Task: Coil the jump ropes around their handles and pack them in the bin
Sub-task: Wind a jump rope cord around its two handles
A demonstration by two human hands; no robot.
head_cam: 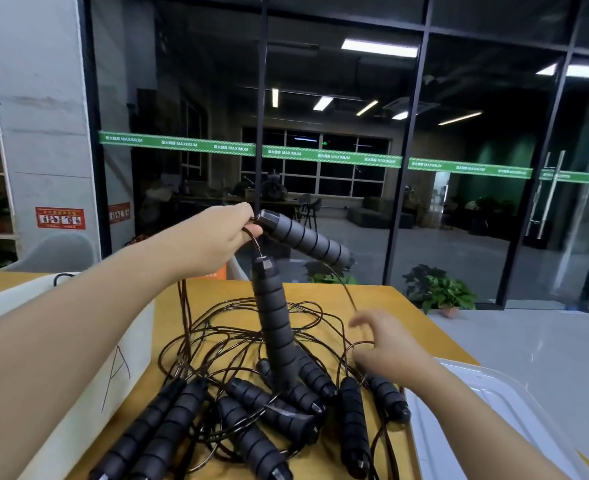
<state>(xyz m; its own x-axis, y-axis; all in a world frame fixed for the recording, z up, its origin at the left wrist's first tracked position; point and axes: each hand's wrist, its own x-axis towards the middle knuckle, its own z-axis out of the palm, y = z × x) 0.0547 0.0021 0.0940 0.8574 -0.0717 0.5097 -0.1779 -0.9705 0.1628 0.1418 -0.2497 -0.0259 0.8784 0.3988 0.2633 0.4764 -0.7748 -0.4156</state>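
Setting: Behind my workspace stands a dark glass wall with a green banner strip (pixel 251 150); I work over a mustard-yellow tabletop (pixel 372 299).

Pile: a tangle of thin, glossy dark-brown cords (pixel 217 327) lies across the middle of the tabletop, with many ribbed grey foam handles (pixel 352 420) scattered along its near edge, most of them pointing roughly toward me.

Left hand: my left hand (pixel 213 237) is raised well above the pile and pinched shut on the cords just where they enter two handles.

Upper handle: one ribbed grey foam grip with a black faceted cap (pixel 307 239) sticks out to the right of the pinch, its long axis sloping slightly downward.

Hanging handle: the second grey foam grip (pixel 272 317) dangles below the pinch, long axis near vertical, its lower end down among the pile.

Right hand: my right hand (pixel 390 344) is open and blurred, low at the pile's right side, close to a cord loop; I cannot tell whether it touches.

Key relation: I judge the right hand nearer the loose cord, which trails down and rightward from the raised pinch.

Bins: a white plastic bin wall with a hand-drawn mark (pixel 123 362) sits left; a translucent white plastic lid or tray (pixel 494 393) sits right.

Handling: foam looks soft and grippy; cords look springy and likely to snag.
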